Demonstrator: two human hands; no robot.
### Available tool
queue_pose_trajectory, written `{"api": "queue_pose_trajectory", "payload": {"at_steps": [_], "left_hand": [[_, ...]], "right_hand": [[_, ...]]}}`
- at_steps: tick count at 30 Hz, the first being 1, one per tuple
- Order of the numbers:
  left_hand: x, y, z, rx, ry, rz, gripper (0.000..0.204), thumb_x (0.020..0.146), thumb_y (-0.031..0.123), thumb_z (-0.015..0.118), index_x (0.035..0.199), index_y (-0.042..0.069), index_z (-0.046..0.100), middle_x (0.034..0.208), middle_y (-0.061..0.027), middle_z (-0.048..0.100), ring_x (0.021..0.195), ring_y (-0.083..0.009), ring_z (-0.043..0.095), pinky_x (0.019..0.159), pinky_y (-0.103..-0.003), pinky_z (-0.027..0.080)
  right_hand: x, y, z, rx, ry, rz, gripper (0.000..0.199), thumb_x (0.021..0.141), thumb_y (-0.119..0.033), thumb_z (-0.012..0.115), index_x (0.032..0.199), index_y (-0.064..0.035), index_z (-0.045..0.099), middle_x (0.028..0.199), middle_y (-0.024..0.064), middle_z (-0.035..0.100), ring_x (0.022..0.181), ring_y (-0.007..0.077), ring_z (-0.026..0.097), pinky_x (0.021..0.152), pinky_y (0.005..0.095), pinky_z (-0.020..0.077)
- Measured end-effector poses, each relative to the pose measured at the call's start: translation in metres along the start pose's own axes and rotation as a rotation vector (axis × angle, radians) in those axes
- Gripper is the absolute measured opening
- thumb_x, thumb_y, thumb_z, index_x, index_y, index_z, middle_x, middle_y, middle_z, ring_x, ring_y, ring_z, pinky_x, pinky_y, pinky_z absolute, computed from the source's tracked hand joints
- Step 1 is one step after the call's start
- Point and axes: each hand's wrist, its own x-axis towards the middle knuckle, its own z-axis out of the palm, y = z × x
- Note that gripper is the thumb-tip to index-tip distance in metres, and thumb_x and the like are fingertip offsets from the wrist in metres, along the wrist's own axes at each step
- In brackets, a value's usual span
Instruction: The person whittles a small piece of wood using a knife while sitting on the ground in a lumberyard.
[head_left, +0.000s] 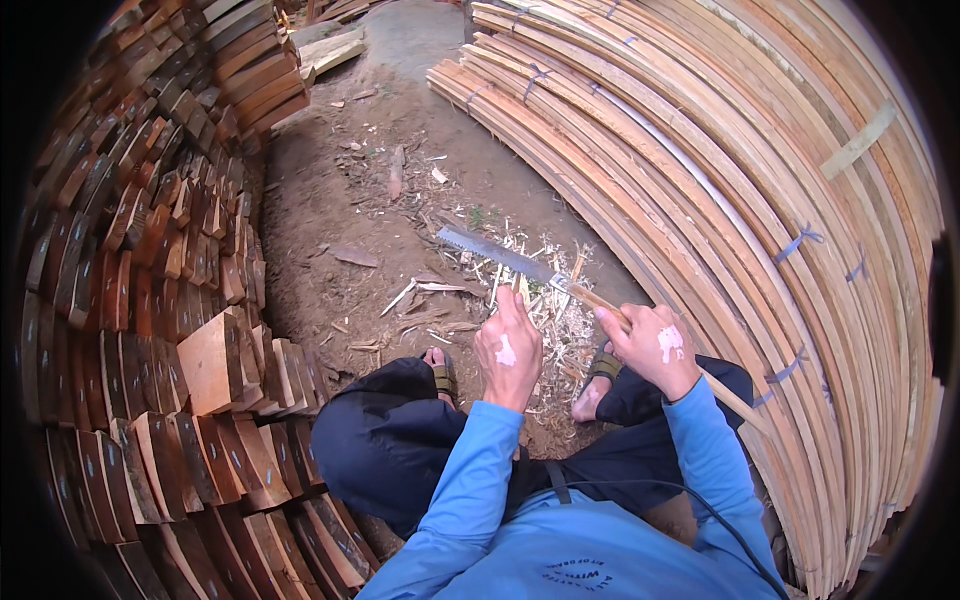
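My right hand is wrapped round the long pale wooden handle of a pull saw. Its toothed steel blade points up and to the left over the ground, while the handle's end runs back past my right wrist. My left hand is closed just below the blade, knuckles up. Whatever it may hold is hidden beneath the fingers. Under the saw and between my feet lies a heap of pale wood shavings.
Stacked cut boards rise close on my left. On my right lie long thin wood strips, bundled with bluish ties. Bark pieces and chips litter the dirt ground. My sandalled feet stand either side of the shavings.
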Motion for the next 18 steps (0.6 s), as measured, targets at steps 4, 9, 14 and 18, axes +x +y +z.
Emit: {"api": "queue_pose_trajectory", "payload": {"at_steps": [4,9,14,18], "left_hand": [[0.003,-0.006,0.001,0.028,0.022,0.005,0.013,0.106,0.015,0.051,0.101,0.003,0.054,0.063,-0.0259,0.062,0.060,-0.0475,0.065,0.052,-0.055,0.047],[-0.011,0.013,-0.006,-0.044,-0.022,0.034,0.015,0.108,0.015,0.047,0.100,0.003,0.051,0.062,-0.0278,0.059,0.060,-0.0488,0.063,0.052,-0.056,0.044],[-0.001,-0.003,-0.005,-0.139,-0.031,-0.047,0.014,0.108,0.016,0.048,0.101,0.004,0.049,0.061,-0.0271,0.059,0.060,-0.0497,0.063,0.053,-0.058,0.044],[0.004,0.002,-0.007,-0.207,-0.051,-0.099,0.019,0.109,0.019,0.046,0.100,0.003,0.050,0.064,-0.0289,0.059,0.063,-0.0509,0.063,0.055,-0.059,0.042]], "right_hand": [[0.004,-0.016,0.001,-0.097,0.052,-0.010,0.055,0.098,-0.057,0.059,0.094,-0.0051,0.079,0.080,0.0265,0.072,0.079,0.0449,0.072,0.077,0.0535,0.0575],[0.033,0.012,0.009,-0.093,0.147,0.112,0.060,0.100,-0.056,0.055,0.086,-0.0014,0.076,0.078,0.0277,0.070,0.078,0.0446,0.071,0.075,0.0540,0.0560],[0.020,0.005,-0.011,0.123,0.084,0.051,0.058,0.102,-0.049,0.058,0.078,0.0026,0.069,0.070,0.0292,0.063,0.071,0.0462,0.067,0.069,0.0540,0.0505],[-0.013,-0.001,-0.023,-0.004,0.056,-0.118,0.054,0.100,-0.047,0.061,0.077,0.0007,0.070,0.067,0.0280,0.062,0.071,0.0475,0.066,0.068,0.0526,0.0519]]}}
